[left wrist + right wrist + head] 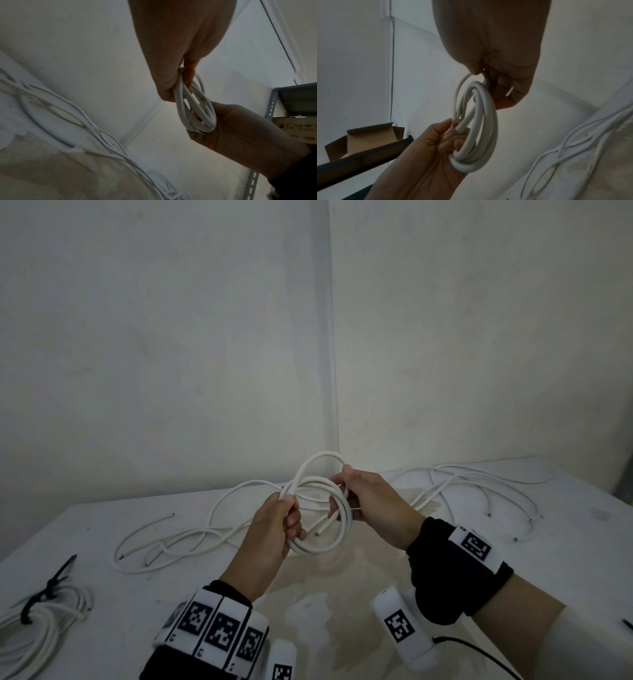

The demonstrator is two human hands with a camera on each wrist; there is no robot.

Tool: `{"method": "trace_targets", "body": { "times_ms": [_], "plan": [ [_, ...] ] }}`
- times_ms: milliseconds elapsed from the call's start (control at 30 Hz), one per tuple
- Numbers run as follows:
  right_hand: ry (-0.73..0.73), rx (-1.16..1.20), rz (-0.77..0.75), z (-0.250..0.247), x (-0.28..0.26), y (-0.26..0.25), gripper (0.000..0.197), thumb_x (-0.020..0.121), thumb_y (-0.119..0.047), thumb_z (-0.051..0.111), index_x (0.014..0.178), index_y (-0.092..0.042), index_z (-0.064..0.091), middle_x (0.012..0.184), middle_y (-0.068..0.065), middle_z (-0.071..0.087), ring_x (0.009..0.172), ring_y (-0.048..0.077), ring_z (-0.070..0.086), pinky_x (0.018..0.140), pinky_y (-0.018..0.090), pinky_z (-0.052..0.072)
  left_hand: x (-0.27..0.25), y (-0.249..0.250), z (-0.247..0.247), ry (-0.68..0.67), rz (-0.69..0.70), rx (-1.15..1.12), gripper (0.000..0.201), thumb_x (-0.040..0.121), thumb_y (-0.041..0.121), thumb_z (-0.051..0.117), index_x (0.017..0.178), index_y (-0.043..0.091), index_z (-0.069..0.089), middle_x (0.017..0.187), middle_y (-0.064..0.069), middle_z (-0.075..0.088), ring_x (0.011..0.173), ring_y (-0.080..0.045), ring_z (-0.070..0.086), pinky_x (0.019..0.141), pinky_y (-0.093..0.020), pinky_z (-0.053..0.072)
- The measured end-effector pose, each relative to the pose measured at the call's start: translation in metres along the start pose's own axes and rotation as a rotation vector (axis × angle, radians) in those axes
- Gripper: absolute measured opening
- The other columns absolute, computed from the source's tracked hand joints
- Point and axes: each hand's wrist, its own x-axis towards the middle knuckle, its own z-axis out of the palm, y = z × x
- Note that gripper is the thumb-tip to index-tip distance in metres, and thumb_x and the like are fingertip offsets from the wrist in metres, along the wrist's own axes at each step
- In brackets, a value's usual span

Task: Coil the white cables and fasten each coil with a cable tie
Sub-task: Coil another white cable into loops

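The step in hand was the coiling of one white cable, and it looked close to done: both hands held a small coil (317, 515) in the air above the middle of the tabletop (565, 559), with one loop standing up proud of the rest and a cut end (318, 531) poking loose across the ring. The left hand (270, 537) had its fingers curled round the near side of the coil, clamping the turns together; the right hand (370, 505) pinched the far side between thumb and fingers. By my judgement the next move called for tucking the stray loop and the free end into the bundle, then keeping one hand clamped on it while the other fetched a tie; no loose tie could be made out for certain. The coil was of smooth, fairly stiff white cable, a few turns not yet lying flat on each other. Toward the tabletop's far edge lay more loose cables (472, 491), tangled and uncoiled, so much of the task seemed left. At the near left corner sat a finished coil (41, 635) bound with a black cable tie (37, 601).
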Motion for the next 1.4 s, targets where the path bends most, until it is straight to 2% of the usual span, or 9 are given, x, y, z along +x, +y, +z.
{"method": "trace_targets", "body": {
  "times_ms": [100,167,233,433,667,800,1167,1300,1400],
  "plan": [
    [-0.085,-0.129,0.008,0.003,-0.007,-0.008,0.038,0.094,-0.045,0.038,0.083,-0.011,0.051,0.07,0.003,0.057,0.064,0.011,0.059,0.069,0.027,0.05,0.002,0.002,0.004,0.01,0.025,0.025,0.027,0.097,0.015,0.031,0.072,0.013,0.039,0.048,0.01,0.035,0.045,-0.005,0.033,0.063,-0.029,0.034],
    [-0.118,-0.255,-0.005,0.005,-0.011,-0.008,0.026,0.084,-0.036,0.063,0.089,-0.017,0.047,0.074,0.0,0.056,0.067,0.01,0.057,0.066,0.023,0.049,0.004,0.002,0.005,0.023,0.047,0.069,0.027,0.096,0.017,0.033,0.07,0.014,0.04,0.048,0.012,0.036,0.045,-0.005,0.036,0.065,-0.033,0.03],
    [-0.114,-0.351,0.0,0.004,-0.012,-0.004,0.041,0.073,-0.019,0.077,0.1,-0.015,0.046,0.075,-0.003,0.052,0.067,0.009,0.05,0.064,0.022,0.044,0.005,0.0,0.005,0.037,0.046,0.073,0.028,0.097,0.019,0.033,0.069,0.015,0.04,0.047,0.012,0.036,0.044,-0.003,0.039,0.068,-0.037,0.029],
    [-0.066,-0.33,0.054,0.006,-0.01,-0.004,0.044,0.075,-0.001,0.066,0.109,-0.015,0.041,0.077,0.001,0.053,0.06,0.011,0.052,0.062,0.027,0.049,0.003,-0.005,0.01,0.08,0.076,0.034,0.029,0.098,0.018,0.033,0.07,0.014,0.038,0.047,0.011,0.037,0.043,-0.003,0.039,0.073,-0.039,0.032],
    [-0.025,-0.308,0.152,0.007,-0.011,-0.004,0.042,0.08,-0.01,0.067,0.113,-0.008,0.04,0.067,0.011,0.062,0.045,0.018,0.06,0.053,0.03,0.056,0.006,-0.002,0.011,0.152,0.166,0.078,0.027,0.098,0.015,0.032,0.071,0.014,0.036,0.059,0.003,0.033,0.049,-0.006,0.036,0.061,-0.018,0.043],
    [-0.036,-0.357,0.141,0.01,-0.013,-0.005,0.062,0.082,-0.007,0.065,0.132,-0.015,0.028,0.07,0.01,0.06,0.048,0.019,0.06,0.06,0.033,0.058,0.009,-0.006,0.01,0.18,0.141,0.005,0.028,0.098,0.015,0.033,0.071,0.014,0.037,0.06,0.002,0.032,0.047,-0.005,0.035,0.063,-0.024,0.04],
    [-0.177,-0.476,0.204,0.008,-0.034,0.012,0.063,0.085,-0.01,0.062,0.135,-0.016,0.024,0.067,0.007,0.059,0.058,0.023,0.061,0.065,0.035,0.057,0.021,0.006,-0.003,0.207,0.18,-0.055,0.028,0.098,0.012,0.032,0.071,0.014,0.04,0.058,0.003,0.031,0.044,-0.004,0.033,0.062,-0.024,0.036],
    [-0.099,-0.557,0.085,0.003,-0.018,0.001,0.076,0.076,-0.03,0.074,0.136,-0.017,0.03,0.099,0.001,0.061,0.089,0.016,0.061,0.081,0.03,0.05,0.014,0.005,0.001,0.15,0.171,-0.027,0.027,0.098,0.013,0.032,0.072,0.014,0.039,0.052,0.008,0.035,0.044,-0.005,0.034,0.064,-0.027,0.038],
    [-0.025,-0.319,-0.032,0.01,-0.009,-0.004,0.048,0.086,-0.02,0.064,0.128,-0.011,0.042,0.112,0.011,0.061,0.096,0.015,0.058,0.087,0.03,0.048,0.009,0.004,0.004,0.141,0.146,-0.094,0.027,0.098,0.011,0.031,0.072,0.012,0.04,0.048,0.009,0.036,0.043,-0.005,0.035,0.063,-0.026,0.037]
  ]
}}
